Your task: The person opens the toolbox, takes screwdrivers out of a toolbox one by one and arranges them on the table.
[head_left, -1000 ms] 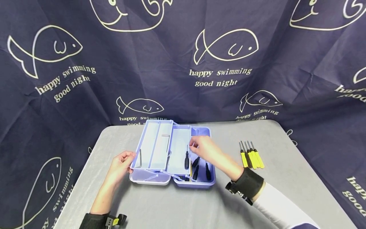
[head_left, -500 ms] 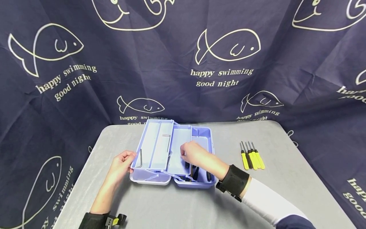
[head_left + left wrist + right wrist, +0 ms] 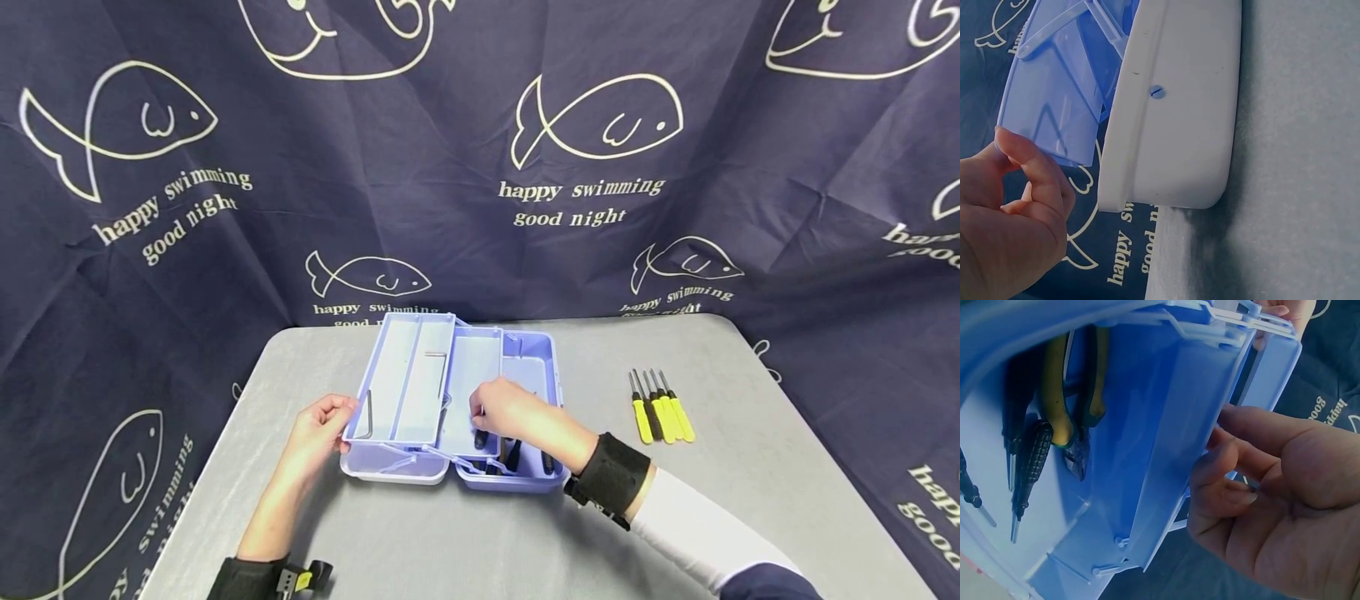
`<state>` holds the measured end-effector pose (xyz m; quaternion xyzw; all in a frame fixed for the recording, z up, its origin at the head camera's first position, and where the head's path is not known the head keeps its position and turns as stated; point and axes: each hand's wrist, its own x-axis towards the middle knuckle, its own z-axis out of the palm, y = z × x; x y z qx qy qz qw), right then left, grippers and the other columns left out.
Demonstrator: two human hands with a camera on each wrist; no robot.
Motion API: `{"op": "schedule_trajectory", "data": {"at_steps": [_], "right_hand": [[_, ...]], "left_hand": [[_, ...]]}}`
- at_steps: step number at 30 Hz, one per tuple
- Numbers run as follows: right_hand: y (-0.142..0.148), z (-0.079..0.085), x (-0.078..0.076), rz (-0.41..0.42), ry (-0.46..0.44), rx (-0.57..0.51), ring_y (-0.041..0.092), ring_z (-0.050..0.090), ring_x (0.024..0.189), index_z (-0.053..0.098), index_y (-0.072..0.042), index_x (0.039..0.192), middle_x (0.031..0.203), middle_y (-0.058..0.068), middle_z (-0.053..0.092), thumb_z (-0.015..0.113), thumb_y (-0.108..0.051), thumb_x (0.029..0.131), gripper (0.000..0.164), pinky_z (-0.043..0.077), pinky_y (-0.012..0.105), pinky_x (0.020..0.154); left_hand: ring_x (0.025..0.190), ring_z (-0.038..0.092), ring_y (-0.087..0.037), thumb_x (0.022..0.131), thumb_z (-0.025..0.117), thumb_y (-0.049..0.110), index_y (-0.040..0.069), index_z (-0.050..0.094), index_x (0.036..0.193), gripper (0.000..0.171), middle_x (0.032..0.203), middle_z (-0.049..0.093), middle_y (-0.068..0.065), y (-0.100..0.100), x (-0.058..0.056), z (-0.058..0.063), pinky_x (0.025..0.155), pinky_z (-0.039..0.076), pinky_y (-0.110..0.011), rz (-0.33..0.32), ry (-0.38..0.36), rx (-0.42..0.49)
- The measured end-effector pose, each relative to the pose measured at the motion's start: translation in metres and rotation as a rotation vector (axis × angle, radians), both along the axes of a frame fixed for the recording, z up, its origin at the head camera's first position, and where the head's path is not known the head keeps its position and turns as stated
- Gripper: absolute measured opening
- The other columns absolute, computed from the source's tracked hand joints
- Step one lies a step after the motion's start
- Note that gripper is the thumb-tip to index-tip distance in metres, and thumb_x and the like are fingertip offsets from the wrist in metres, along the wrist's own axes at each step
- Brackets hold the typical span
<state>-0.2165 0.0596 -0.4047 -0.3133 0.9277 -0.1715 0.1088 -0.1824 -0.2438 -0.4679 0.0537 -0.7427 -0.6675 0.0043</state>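
Observation:
In the head view a blue toolbox (image 3: 552, 400) stands unfolded on the table. My left hand (image 3: 324, 429) pinches the front left corner of its raised two-part tray (image 3: 403, 379); the left wrist view shows the thumb (image 3: 1016, 145) on that edge. Inside the lower tray (image 3: 474, 354), my right hand (image 3: 510, 408) has finger and thumb at the shaft end of a black-handled screwdriver (image 3: 481, 438). The hand covers the shaft, and the tray wall hides the fingertips in the right wrist view. Hex keys (image 3: 369, 414) lie in the raised tray.
Pliers (image 3: 1060, 394) with yellow-and-dark handles and black screwdrivers (image 3: 1032, 462) lie in the deep compartment. Several yellow-handled screwdrivers (image 3: 663, 417) form a row on the grey table (image 3: 750, 500), right of the toolbox. A dark fish-print cloth (image 3: 450, 167) hangs behind.
My right hand has moved left and down from the lower tray's right edge onto the black screwdriver. That screwdriver has shifted slightly left. The left hand stays at the tray corner.

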Motion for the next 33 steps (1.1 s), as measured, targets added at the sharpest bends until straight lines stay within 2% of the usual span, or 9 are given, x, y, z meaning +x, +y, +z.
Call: {"op": "schedule_trajectory", "data": {"at_steps": [10, 20, 27, 33], "right_hand": [[0.001, -0.005, -0.003, -0.043, -0.034, -0.003, 0.012, 0.058, 0.072, 0.073, -0.016, 0.078, 0.072, -0.006, 0.064, 0.076, -0.016, 0.094, 0.017, 0.053, 0.034, 0.074], [-0.002, -0.002, 0.0, -0.149, -0.016, -0.029, 0.014, 0.054, 0.067, 0.065, -0.019, 0.076, 0.068, -0.006, 0.058, 0.08, -0.03, 0.092, 0.025, 0.046, 0.032, 0.063], [0.001, 0.001, 0.001, -0.114, 0.004, -0.076, 0.016, 0.056, 0.071, 0.063, -0.017, 0.081, 0.074, -0.004, 0.06, 0.076, -0.011, 0.09, 0.017, 0.047, 0.032, 0.067], [0.011, 0.003, 0.0, -0.09, 0.051, -0.125, 0.018, 0.055, 0.074, 0.06, -0.014, 0.085, 0.077, -0.001, 0.059, 0.072, -0.004, 0.089, 0.016, 0.048, 0.034, 0.069]], "left_hand": [[0.054, 0.052, -0.006, 0.106, 0.058, 0.009, -0.003, 0.063, 0.101, 0.014, 0.068, 0.063, 0.005, 0.0, 0.0, 0.0, 0.048, 0.045, -0.019, 0.001, -0.01, 0.005], [0.053, 0.052, -0.006, 0.107, 0.059, 0.011, -0.003, 0.062, 0.102, 0.016, 0.068, 0.063, 0.005, 0.001, 0.001, 0.0, 0.047, 0.045, -0.019, 0.005, -0.01, 0.015], [0.054, 0.052, -0.006, 0.106, 0.059, 0.011, -0.004, 0.062, 0.103, 0.016, 0.069, 0.064, 0.006, 0.001, 0.001, 0.0, 0.047, 0.045, -0.019, 0.006, -0.017, 0.025], [0.055, 0.052, -0.006, 0.106, 0.059, 0.011, -0.005, 0.062, 0.103, 0.016, 0.069, 0.063, 0.006, 0.001, 0.0, 0.001, 0.048, 0.045, -0.019, 0.006, -0.017, 0.015]]}}
